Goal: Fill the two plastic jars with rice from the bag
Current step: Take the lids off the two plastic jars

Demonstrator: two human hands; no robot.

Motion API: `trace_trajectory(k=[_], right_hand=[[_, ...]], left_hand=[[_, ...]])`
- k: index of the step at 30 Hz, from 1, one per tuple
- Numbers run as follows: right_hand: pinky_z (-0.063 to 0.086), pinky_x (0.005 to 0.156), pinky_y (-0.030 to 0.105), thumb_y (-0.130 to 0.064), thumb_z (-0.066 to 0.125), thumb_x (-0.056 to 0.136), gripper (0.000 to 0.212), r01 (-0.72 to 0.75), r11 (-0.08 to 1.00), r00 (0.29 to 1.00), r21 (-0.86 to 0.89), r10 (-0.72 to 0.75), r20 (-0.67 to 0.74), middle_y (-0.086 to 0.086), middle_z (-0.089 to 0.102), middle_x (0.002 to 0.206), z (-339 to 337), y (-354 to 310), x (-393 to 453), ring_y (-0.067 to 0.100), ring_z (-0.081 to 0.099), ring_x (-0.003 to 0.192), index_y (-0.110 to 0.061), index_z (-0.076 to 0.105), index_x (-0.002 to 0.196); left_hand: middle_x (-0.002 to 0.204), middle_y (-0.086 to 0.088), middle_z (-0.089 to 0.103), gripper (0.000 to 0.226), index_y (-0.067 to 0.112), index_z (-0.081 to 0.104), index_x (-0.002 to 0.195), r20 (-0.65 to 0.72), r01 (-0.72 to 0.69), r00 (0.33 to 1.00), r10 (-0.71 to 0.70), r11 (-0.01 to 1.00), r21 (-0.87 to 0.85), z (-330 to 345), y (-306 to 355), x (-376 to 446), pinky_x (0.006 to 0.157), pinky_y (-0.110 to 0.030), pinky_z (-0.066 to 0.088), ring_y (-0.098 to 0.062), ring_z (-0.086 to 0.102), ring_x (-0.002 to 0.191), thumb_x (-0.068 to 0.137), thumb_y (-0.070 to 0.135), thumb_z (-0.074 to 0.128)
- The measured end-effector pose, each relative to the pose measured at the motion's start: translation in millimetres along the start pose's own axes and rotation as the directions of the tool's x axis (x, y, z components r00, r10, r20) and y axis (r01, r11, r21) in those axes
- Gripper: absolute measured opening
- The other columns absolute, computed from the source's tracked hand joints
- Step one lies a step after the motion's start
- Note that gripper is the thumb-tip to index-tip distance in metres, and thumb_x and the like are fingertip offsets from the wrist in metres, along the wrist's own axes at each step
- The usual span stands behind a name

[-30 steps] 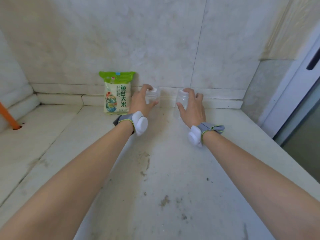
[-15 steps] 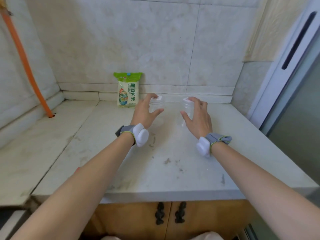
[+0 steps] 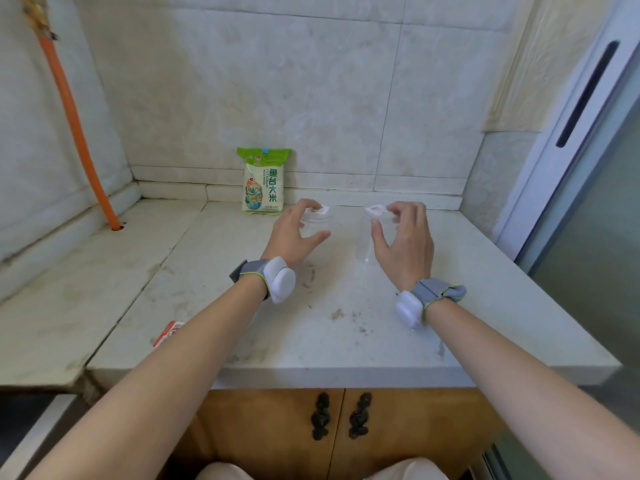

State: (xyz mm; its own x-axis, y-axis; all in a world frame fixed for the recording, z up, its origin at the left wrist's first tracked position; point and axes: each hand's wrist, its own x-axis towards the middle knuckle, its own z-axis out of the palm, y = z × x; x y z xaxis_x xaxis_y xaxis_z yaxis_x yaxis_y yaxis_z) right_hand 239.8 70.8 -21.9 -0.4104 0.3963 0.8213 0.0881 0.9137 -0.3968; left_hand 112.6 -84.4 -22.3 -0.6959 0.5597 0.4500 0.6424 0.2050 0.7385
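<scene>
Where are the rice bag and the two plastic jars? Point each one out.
rice bag [image 3: 264, 183], head view, on its printed front.
left jar [image 3: 317, 221], head view, on its clear upper wall.
right jar [image 3: 365, 244], head view, on its clear side wall.

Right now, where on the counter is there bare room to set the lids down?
Bare patches: the front strip between the forearms, and the right side beyond the right hand. Crowded at the back: rice bag, left jar in the left hand, right jar.
</scene>
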Motion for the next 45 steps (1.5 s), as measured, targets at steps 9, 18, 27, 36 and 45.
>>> trace_trajectory(k=[9,18,27,36,45], right_hand=[[0.053,0.083,0.038,-0.042,0.073,0.076,0.057,-0.241,0.956,0.859,0.169,0.129,0.496,-0.002,0.057,0.102,30,-20,-8,0.013,0.058,0.091,-0.02,0.045,0.121],[0.043,0.103,0.035,-0.018,0.081,0.07,0.081,-0.527,0.773,0.666,0.353,0.118,0.737,0.004,0.051,0.13,66,-25,7,0.016,0.053,0.119,-0.017,0.034,0.136],[0.046,0.093,0.022,-0.015,0.082,0.069,0.065,-0.541,0.734,0.706,0.411,0.129,0.697,0.001,0.061,0.116,69,-20,3,0.009,0.059,0.11,-0.018,0.048,0.124],[0.048,0.098,0.033,-0.025,0.083,0.067,0.066,-0.482,0.789,0.756,0.38,0.157,0.635,0.003,0.063,0.117,69,-22,0,0.013,0.059,0.111,-0.017,0.051,0.124],[0.048,0.098,0.032,-0.023,0.084,0.067,0.078,-0.499,0.781,0.756,0.376,0.18,0.629,0.002,0.062,0.121,68,-23,0,0.014,0.059,0.112,-0.016,0.044,0.133]], left_hand=[[0.108,-0.001,0.064,0.024,0.019,0.063,0.096,-0.063,-0.017,0.998,0.011,0.995,-0.099,-4,0,13,0.085,-0.03,0.045,-0.018,0.058,0.097,0.085,0.04,0.066],[0.105,-0.001,0.07,0.044,0.006,0.062,0.079,-0.006,-0.086,0.996,0.086,0.991,-0.103,-12,-2,35,0.087,-0.027,0.051,-0.015,0.066,0.098,0.06,0.046,0.067],[0.096,-0.003,0.07,0.044,0.006,0.061,0.085,-0.025,-0.176,0.984,0.174,0.977,-0.12,-7,-12,32,0.082,-0.031,0.052,-0.021,0.065,0.088,0.069,0.047,0.068],[0.091,0.013,0.061,0.067,0.025,0.041,0.112,-0.13,-0.044,0.991,0.036,0.997,-0.058,-4,4,22,0.081,-0.03,0.052,-0.004,0.062,0.089,0.064,0.046,0.083],[0.094,0.013,0.06,0.031,0.015,0.049,0.115,-0.167,0.026,0.983,-0.078,0.955,-0.294,-9,-2,24,0.079,-0.015,0.047,0.012,0.056,0.086,0.092,0.033,0.058]])
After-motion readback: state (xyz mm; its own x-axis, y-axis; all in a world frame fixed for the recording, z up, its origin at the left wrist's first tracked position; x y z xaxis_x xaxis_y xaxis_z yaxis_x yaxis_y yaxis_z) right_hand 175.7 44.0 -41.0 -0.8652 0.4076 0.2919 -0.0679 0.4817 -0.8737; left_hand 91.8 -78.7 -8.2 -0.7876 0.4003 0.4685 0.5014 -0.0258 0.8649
